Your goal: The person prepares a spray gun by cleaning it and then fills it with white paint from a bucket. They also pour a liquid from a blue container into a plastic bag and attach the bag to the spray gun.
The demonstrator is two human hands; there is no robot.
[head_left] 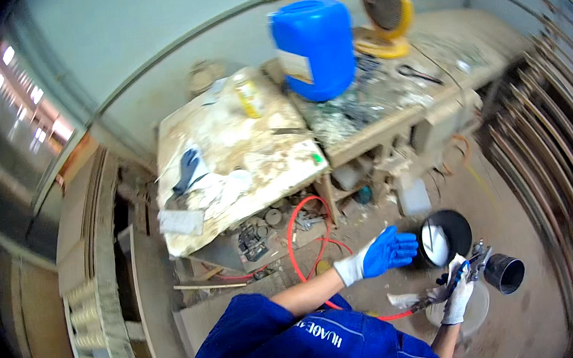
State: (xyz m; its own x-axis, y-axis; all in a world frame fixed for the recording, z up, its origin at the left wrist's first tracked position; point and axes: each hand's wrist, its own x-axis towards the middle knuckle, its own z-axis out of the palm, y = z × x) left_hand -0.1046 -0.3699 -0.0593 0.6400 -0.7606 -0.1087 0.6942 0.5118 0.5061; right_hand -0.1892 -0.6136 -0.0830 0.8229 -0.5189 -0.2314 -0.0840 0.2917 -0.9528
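My left hand (386, 252), in a white glove with a blue coated palm, is stretched out flat with nothing in it. It is close to the left side of a black bucket (460, 222) on the floor, which has something white inside. My right hand (458, 295), gloved too, is wrapped round a metal spray gun (480, 257). A black cup (505, 274) sits at the gun's right, its round end facing outward. From the gun's other side a red hose (292, 239) runs left and loops up by the table. Below my right hand is a pale round container (478, 311), partly hidden.
A stained table (247, 148) holds a glove (188, 168) and a yellow can (248, 96). Beside it, a cluttered bench bears a blue jerrycan (317, 46) and a yellow fan (387, 9). Long panels (550, 168) lean along the right; a slatted rack (91, 339) stands left.
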